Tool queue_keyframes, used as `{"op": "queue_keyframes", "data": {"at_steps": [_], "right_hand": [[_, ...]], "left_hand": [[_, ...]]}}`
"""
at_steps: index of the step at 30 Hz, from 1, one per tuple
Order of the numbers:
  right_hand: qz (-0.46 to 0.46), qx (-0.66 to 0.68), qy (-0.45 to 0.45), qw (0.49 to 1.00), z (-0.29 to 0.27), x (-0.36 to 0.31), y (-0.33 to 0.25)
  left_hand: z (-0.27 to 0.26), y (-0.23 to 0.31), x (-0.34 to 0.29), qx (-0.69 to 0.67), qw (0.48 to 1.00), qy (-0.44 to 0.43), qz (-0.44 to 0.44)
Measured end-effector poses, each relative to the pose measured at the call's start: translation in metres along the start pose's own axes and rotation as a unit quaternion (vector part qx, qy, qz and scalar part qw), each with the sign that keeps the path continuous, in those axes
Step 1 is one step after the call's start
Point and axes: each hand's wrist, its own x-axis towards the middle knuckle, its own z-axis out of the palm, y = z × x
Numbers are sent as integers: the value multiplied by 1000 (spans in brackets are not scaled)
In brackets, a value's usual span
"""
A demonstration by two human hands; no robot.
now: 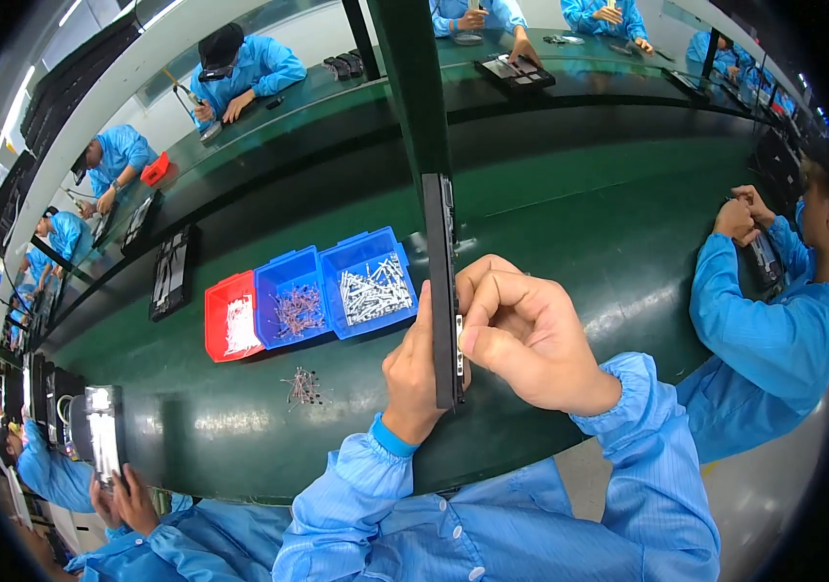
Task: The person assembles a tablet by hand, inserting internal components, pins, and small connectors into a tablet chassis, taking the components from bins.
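A flat black housing stands on edge above the green bench, so I see mostly its narrow side. My left hand grips it from the left, the fingers flat along its back. Thumb and fingers of my right hand are pinched together against its right face. By that thumb tip shows a small pale metallic piece; whether it is held or fixed in the housing I cannot tell. Most of the housing's inner face is turned away from view.
Left of the housing, a red bin holds white pieces, a blue bin thin leaded parts, another blue bin silvery rods. A loose pile of leaded parts lies nearer. A green post rises ahead. Co-workers sit right, left and opposite.
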Motion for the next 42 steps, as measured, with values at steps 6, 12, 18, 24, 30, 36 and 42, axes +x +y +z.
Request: {"op": "queue_keyframes", "data": {"at_steps": [6, 12, 18, 24, 30, 36, 42], "right_hand": [[3, 0, 1, 1000, 0, 0, -2], [17, -9, -8, 1000, -3, 0, -6], [72, 31, 9, 997, 0, 3, -10], [76, 51, 30, 995, -2, 4, -9], [106, 29, 20, 994, -4, 2, -13], [77, 43, 9, 996, -2, 1, -7], [75, 44, 9, 996, -3, 1, -8]], "left_hand": [[-2, 1, 2, 13, 1000, 6, 19], [-2, 0, 0, -6, 1000, 3, 28], [1, -2, -4, -4, 1000, -7, -9], [1, -1, -1, 39, 999, 3, 24], [-5, 6, 3, 1, 1000, -14, 20], [-4, 0, -2, -36, 999, -19, -7], [-6, 6, 4, -39, 999, -24, 0]]}}
